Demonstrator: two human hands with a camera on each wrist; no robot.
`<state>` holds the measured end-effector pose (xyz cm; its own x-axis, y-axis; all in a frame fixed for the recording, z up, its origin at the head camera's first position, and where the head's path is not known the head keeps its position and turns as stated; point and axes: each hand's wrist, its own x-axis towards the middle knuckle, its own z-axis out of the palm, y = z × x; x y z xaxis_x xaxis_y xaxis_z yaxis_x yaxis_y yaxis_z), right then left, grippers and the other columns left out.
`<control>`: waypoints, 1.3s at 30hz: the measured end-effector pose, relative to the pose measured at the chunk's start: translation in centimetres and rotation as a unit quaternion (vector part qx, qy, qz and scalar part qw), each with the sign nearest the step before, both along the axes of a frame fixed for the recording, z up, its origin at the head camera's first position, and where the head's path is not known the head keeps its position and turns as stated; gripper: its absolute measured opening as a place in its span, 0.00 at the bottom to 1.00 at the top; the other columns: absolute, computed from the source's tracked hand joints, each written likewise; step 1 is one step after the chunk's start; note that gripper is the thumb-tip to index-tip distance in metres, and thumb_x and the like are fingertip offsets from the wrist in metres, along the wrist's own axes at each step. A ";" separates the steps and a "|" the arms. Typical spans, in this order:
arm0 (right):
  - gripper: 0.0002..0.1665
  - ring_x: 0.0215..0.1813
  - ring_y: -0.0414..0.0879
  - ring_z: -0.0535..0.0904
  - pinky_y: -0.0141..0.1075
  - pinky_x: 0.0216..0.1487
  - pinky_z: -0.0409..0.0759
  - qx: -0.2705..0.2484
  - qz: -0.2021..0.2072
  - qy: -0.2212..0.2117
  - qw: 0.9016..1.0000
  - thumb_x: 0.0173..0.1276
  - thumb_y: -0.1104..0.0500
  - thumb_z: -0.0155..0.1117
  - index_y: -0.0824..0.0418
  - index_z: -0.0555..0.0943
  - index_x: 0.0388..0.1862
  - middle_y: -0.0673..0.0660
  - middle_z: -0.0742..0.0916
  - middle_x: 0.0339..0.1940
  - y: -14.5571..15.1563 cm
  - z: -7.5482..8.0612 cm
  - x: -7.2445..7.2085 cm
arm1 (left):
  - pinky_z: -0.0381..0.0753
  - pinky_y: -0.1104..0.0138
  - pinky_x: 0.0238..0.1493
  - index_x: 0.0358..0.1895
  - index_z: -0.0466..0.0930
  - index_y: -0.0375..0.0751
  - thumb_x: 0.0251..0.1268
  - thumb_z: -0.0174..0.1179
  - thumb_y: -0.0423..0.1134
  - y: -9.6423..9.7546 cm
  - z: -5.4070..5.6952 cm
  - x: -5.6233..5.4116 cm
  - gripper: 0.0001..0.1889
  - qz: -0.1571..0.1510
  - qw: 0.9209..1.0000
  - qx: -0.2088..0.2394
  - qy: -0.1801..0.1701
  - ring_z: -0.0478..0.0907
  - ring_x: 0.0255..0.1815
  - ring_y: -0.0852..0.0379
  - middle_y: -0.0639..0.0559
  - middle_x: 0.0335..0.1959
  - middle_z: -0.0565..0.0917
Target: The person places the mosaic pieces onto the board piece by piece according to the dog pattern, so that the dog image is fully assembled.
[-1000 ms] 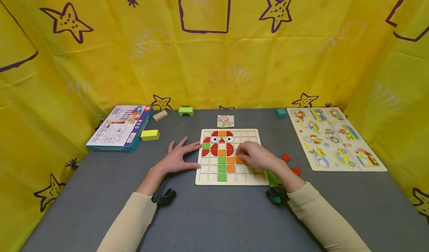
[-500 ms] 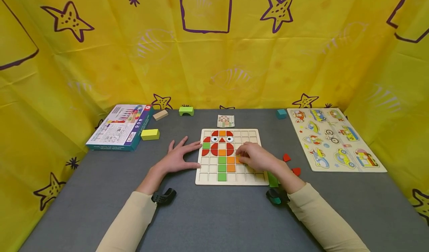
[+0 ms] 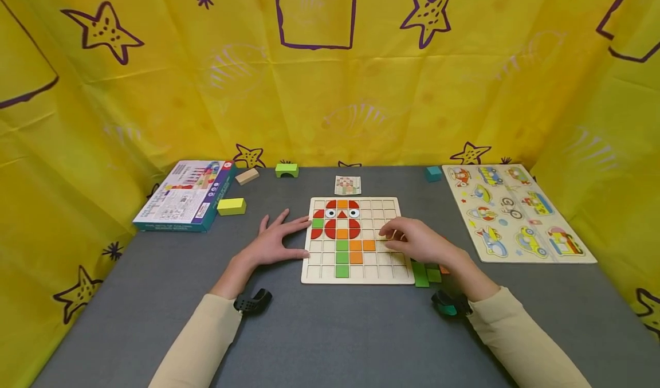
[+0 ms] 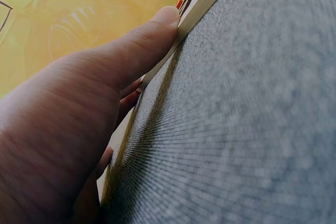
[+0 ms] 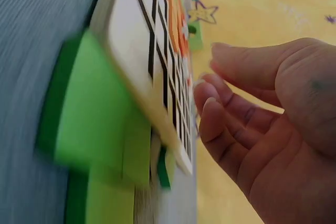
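A wooden grid board [image 3: 361,282] holds red, green and orange pieces and two eye tiles in its cells. Fingertips of my left hand [image 3: 270,245] rest at the board's left edge, the fingers spread; in the left wrist view its thumb [image 4: 152,35] touches the wooden side. My right hand [image 3: 420,243] hovers over the board's right half, fingers loosely bent, with nothing between thumb and fingertips in the right wrist view. Left of those fingertips an orange square tile [image 3: 369,245] lies in a cell. Loose green pieces [image 3: 421,274] lie against the board's right corner, partly under the right forearm.
Behind the board lies a small picture card [image 3: 348,185]. A flat box [image 3: 180,199], a yellow block [image 3: 231,207], a wooden block [image 3: 247,176] and a green arch block [image 3: 286,171] are on the left. On the right are a teal block [image 3: 433,174] and a vehicle puzzle board [image 3: 515,216].
My right hand has let go of the orange square tile, now lying in its cell, and has drawn back to the right. The left hand stays at the board's edge.
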<state>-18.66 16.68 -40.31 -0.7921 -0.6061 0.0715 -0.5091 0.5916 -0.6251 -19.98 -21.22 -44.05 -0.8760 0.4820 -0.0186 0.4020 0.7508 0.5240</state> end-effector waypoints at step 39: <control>0.10 0.34 0.37 0.72 0.33 0.34 0.73 0.011 -0.005 0.002 1.000 0.64 0.61 0.75 0.57 0.83 0.42 0.46 0.79 0.34 10.6 -1.4 3.7 | 0.23 0.34 0.69 0.77 0.67 0.54 0.58 0.68 0.65 0.0 -0.2 -0.1 0.44 -0.002 1.000 -0.002 0.003 0.38 0.81 0.37 0.57 0.78 0.63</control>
<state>-14.98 27.32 -41.70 -0.7979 -0.5996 0.0623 -0.5061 0.6101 -0.6096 -20.06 -21.18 -44.28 -0.8745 0.4847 -0.0156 0.4071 0.7512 0.5197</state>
